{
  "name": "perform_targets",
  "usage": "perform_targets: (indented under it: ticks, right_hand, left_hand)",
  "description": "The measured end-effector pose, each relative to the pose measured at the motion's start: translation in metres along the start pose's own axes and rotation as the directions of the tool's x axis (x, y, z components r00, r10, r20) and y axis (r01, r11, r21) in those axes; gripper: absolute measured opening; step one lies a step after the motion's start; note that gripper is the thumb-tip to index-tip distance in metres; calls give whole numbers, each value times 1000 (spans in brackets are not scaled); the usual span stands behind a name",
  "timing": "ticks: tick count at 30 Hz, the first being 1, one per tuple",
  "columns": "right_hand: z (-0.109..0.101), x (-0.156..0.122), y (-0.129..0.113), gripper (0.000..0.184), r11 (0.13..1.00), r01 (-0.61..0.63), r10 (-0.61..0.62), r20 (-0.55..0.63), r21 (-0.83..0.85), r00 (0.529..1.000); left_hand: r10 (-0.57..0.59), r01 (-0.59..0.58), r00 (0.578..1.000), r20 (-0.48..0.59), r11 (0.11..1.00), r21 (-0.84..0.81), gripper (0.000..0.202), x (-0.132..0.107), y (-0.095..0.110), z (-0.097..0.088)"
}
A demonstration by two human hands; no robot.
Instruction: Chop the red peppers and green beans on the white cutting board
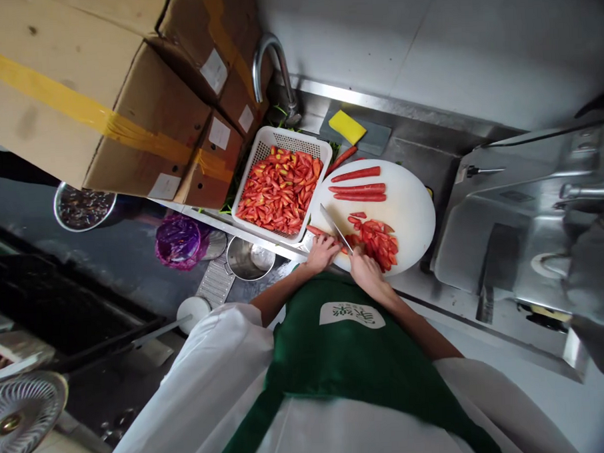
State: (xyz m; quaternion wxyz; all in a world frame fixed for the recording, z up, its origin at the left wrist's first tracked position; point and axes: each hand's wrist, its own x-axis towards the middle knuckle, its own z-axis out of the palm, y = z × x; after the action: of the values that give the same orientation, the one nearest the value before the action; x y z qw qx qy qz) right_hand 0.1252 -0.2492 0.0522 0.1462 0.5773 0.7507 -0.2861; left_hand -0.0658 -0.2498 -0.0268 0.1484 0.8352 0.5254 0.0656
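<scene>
A round white cutting board lies on the steel counter in front of me. My left hand is closed over a red carrot at the board's near left edge, its fingers hiding much of it. In my right hand is a kitchen knife, its blade slanting up and left beside the left hand's fingers. Chopped carrot pieces are heaped to the right of the blade. Three long carrots lie across the far part of the board. A white basket full of cut pieces stands left of the board.
Stacked cardboard boxes rise at the left, near a curved faucet. Behind the board are a yellow sponge and another carrot. A steel sink is at the right. Below the counter stands a metal pot.
</scene>
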Motion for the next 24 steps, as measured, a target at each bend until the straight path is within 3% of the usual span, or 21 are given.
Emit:
perform_targets:
  ticks: [3, 6, 11, 15, 19, 24]
  right_hand:
    - [-1, 10, -1, 34, 1000, 0, 0, -10, 23, 1000]
    - [-5, 13, 17, 31, 999, -39, 38, 13, 27, 999]
    - [-8, -12, 40, 29, 999, -45, 45, -14, -26, 999]
    - [-5, -22, 26, 32, 998, -14, 12, -34, -57, 999]
    - [-5, -6, 9, 34, 999, -39, 38, -19, -37, 999]
    - [-13, -2, 13, 32, 999, -10, 10, -9, -31, 1000]
  left_hand:
    - [-28, 27, 999, -38, 1000, -14, 34, -5, -5, -4]
    - [-112, 112, 989, -95, 994, -7, 35, -6, -4, -3]
    - [-28, 28, 1000, -7, 1000, 6, 34, 4, 15, 8]
    - [-3, 3, 1000, 2, 999, 53, 36, 8, 23, 8]
    - [21, -21, 1000, 4, 999, 46, 34, 6, 21, 3]
    - [5, -5, 1000, 5, 1000, 13, 30, 5, 19, 3]
